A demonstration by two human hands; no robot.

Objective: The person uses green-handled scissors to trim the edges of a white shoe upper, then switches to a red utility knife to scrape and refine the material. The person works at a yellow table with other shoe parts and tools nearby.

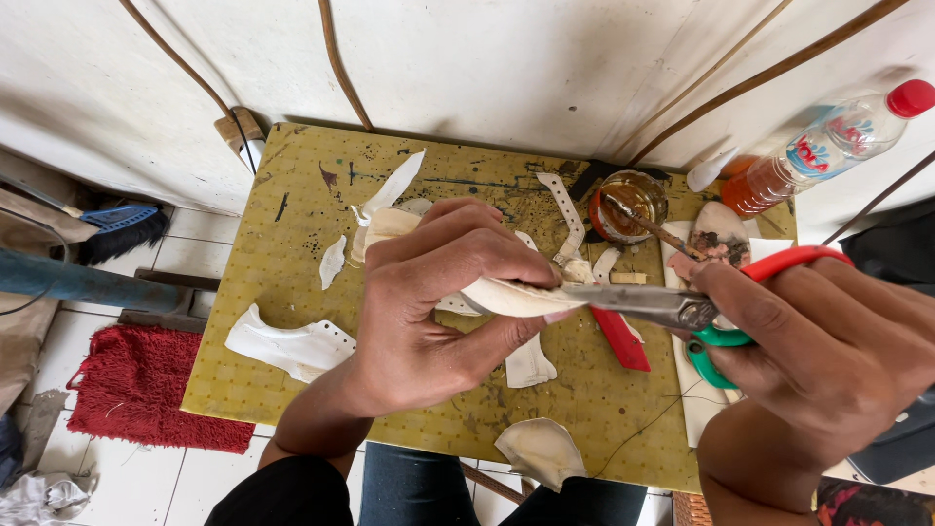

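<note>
Scissors (672, 307) with one red and one green handle loop sit in the right hand (828, 360), blades closed on the tip of a cream leather piece (511, 295) held above the middle of the yellow tabletop (292, 380). The left hand (438, 302) is curled shut around that piece, thumb beneath and fingers over the top, wrist coming up from the near edge. The right hand grips the loops, forearm entering from the near right corner. White offcuts (292, 346) lie toward the left edge, another scrap (541, 450) at the near edge, leaving bare surface between them. A glue tin (631, 200) and a plastic bottle (828, 146) crowd the far right corner.
</note>
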